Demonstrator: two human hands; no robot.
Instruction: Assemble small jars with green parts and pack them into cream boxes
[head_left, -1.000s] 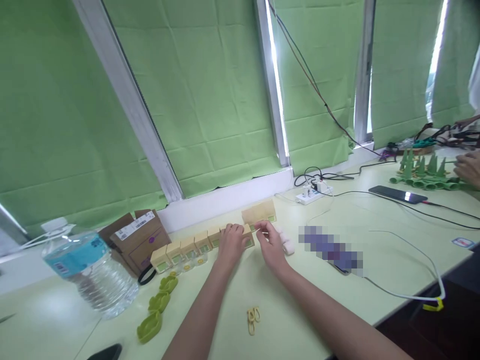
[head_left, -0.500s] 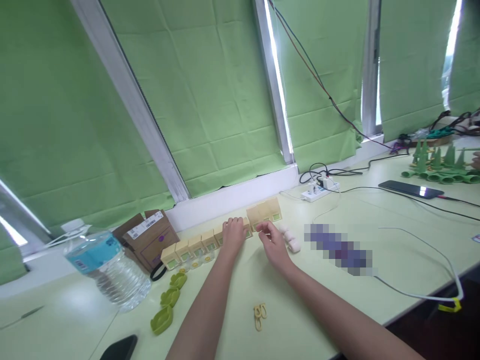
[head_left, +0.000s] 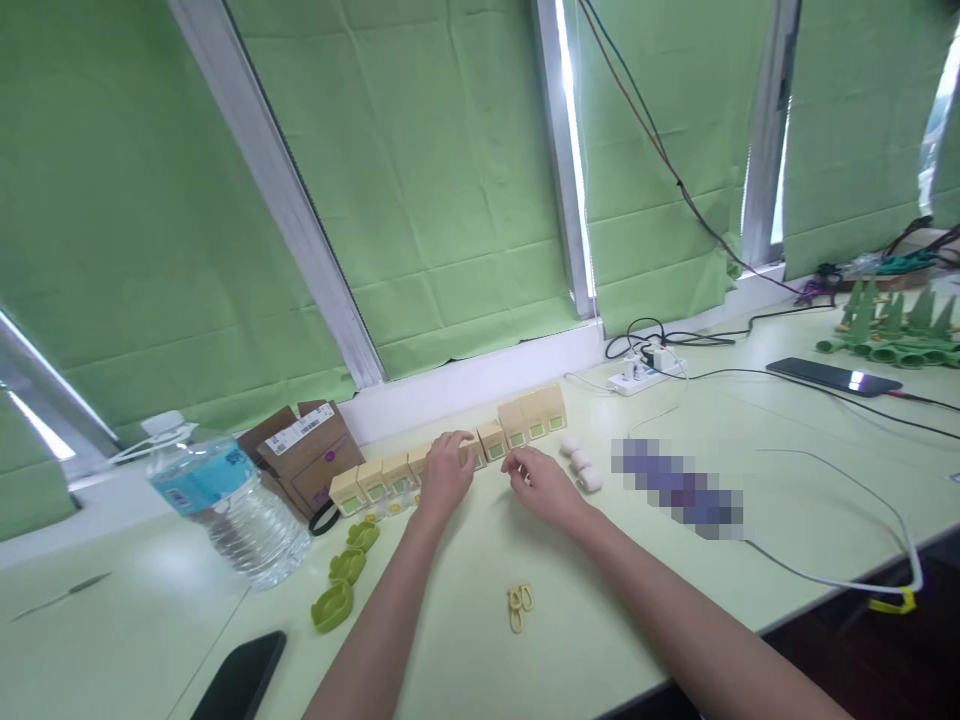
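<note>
A row of small tan boxes with green fronts (head_left: 450, 455) runs along the pale green table (head_left: 675, 580) below the window. My left hand (head_left: 442, 477) rests with curled fingers on a box in the middle of the row. My right hand (head_left: 541, 484) hovers just in front of the row, near the box (head_left: 493, 440) to its right, fingers loosely bent with the thumb and forefinger pinched together; whether they hold anything is unclear. Three white lumps (head_left: 581, 466) lie to the right of my right hand.
A water bottle (head_left: 221, 500) and a cardboard box (head_left: 304, 462) stand at left. Green leaf-shaped pieces (head_left: 341, 580), a yellow piece (head_left: 517, 603) and a black phone (head_left: 240, 685) lie nearer me. A power strip (head_left: 645, 375), cables, another phone (head_left: 832, 375) and green cones (head_left: 892, 335) are at right.
The view has shifted left. My left hand has slid left along the row, uncovering a box next to my right hand. The other person's hand at far right has left the view.
</note>
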